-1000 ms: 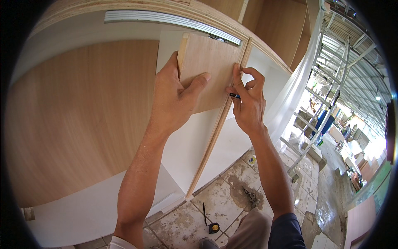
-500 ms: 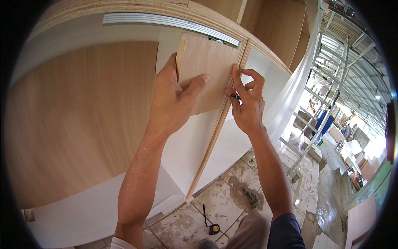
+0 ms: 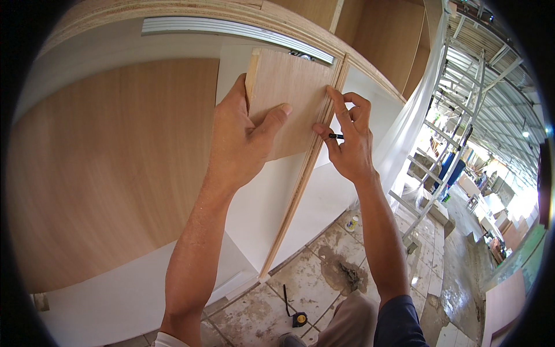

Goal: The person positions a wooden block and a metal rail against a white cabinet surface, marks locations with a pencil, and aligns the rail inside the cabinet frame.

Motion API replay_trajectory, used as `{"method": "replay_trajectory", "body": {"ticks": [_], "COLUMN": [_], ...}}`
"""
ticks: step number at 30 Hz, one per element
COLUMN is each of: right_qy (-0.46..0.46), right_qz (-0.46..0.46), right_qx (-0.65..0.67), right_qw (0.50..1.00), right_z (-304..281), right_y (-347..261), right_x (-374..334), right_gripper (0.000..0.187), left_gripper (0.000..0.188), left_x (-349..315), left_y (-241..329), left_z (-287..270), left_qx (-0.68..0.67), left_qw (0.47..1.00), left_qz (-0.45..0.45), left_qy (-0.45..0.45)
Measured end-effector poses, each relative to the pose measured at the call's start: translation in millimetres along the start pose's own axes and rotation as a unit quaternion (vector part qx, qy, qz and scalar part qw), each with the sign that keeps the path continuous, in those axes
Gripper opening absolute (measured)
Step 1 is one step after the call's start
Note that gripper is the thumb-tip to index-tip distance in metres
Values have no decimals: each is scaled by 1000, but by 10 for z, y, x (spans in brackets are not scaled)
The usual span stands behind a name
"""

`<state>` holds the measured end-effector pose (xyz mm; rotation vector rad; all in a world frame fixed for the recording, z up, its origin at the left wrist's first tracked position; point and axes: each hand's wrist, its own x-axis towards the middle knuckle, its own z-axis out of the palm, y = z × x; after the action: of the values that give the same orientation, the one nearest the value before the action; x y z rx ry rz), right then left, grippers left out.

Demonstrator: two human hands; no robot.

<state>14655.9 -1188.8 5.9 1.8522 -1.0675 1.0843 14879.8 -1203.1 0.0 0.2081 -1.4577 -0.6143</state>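
Note:
My left hand [image 3: 245, 136] grips a small wood-faced board [image 3: 292, 95] by its left edge, thumb across its front. The board stands against the front edge of an upright cabinet divider [image 3: 300, 185], below a ribbed metal rail [image 3: 231, 32]. At the board's right side my right hand [image 3: 352, 136] is closed on a slim black pen [image 3: 336, 136], mostly hidden by the fingers. Its index fingertip touches the divider edge near the board's upper right, and its thumb rests on the edge lower down.
A large wood-faced panel [image 3: 115, 173] fills the left inside the cabinet. On the stained tile floor lie a tape measure [image 3: 299, 319] and a small bottle [image 3: 351, 223]. A metal ladder [image 3: 442, 150] and plastic sheeting [image 3: 399, 136] stand to the right.
My right hand has shifted slightly right, its fingers changing position, and the pen shows a little differently. My left hand and the board stay in place.

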Motion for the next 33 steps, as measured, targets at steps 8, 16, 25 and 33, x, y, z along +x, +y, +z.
{"method": "replay_trajectory", "body": {"ticks": [8,16,25,33], "right_qy": [306,264,193,198], "right_qz": [-92,-153,-181,-225], "right_qx": [3,165,172,156], "right_qw": [947,938,949,941], "right_z": [-86,-94,-62,-65], "right_y": [29,-448,-638,-747], "right_x": [-1,143,476,683], "right_gripper": [62,29,25,26], "left_gripper": [31,36,29,29], "left_x": [-7,-25,-15,-9], "left_y": [74,-1,23,-6], "left_z": [36,-29,10,15], "left_qx": [-41,-20,-34,-23], "left_qw": [999,1000,999,999], "left_qz": [-20,-24,0,26], "left_qy": [-1,-3,2,12]}}
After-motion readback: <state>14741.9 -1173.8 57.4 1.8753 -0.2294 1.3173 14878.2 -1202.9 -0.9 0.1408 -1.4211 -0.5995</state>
